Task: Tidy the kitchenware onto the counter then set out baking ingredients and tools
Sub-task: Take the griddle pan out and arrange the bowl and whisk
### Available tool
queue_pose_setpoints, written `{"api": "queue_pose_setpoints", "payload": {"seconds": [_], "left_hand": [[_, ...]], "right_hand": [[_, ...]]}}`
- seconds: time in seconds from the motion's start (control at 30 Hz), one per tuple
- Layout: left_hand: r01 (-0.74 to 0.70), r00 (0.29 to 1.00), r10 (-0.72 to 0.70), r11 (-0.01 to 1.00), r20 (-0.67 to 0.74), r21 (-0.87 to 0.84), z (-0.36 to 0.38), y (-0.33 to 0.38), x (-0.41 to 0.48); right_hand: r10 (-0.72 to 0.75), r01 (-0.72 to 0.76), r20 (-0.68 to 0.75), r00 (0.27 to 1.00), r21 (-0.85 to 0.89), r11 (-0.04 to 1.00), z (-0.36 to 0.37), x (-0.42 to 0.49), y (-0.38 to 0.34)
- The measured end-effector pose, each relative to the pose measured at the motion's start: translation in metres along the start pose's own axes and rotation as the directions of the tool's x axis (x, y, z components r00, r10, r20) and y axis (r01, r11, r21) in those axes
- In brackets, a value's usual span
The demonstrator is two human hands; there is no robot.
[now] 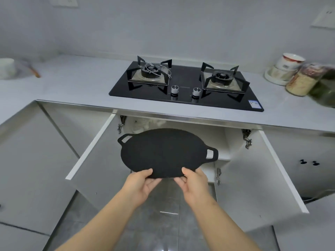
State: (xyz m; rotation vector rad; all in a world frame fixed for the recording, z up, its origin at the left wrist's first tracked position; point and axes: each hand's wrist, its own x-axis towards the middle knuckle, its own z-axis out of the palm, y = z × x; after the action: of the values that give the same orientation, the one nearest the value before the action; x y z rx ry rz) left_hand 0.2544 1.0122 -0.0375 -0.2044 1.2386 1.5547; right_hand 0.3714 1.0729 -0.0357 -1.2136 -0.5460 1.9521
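Grey counter (72,84) carried a black two-burner hob (186,86) above the open cabinet (94,147), in front of which the black griddle pan (163,153) was held, left hand (140,185) and right hand (194,185) both gripping its near rim.

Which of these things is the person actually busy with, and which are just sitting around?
In the job: black griddle pan, held at its near edge by left hand and right hand; counter.
Lying about: gas hob, clear jar, stacked bowls, white bowl.
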Motion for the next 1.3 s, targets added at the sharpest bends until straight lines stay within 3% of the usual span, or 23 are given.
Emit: {"api": "queue_pose_setpoints", "payload": {"seconds": [0.3,0.47,0.77,1.1,1.3], "left_hand": [[-0.180,0.983,0.180,0.983,0.017,-0.039,0.023,0.031,-0.050],[-0.278,0.960,0.278,0.950,-0.019,-0.141,0.013,0.054,-0.067],[-0.384,0.923,0.373,0.909,-0.096,-0.161,-0.027,0.120,-0.067],[-0.424,0.900,0.406,0.899,-0.158,-0.110,-0.143,0.268,-0.001],[-0.390,0.916,0.380,0.918,-0.127,-0.071,-0.207,0.374,0.050]], "right_hand": [[-0.087,0.082,0.147,0.985,0.035,0.996,0.027,-0.027,-0.036],[-0.084,0.086,0.212,0.974,-0.002,0.996,0.045,-0.039,-0.044],[-0.044,0.058,0.339,0.940,-0.030,0.998,0.122,-0.039,-0.023],[-0.003,0.008,0.369,0.930,-0.011,1.000,0.293,-0.001,0.077],[0.013,-0.023,0.339,0.941,0.026,0.999,0.404,0.029,0.136]]}}
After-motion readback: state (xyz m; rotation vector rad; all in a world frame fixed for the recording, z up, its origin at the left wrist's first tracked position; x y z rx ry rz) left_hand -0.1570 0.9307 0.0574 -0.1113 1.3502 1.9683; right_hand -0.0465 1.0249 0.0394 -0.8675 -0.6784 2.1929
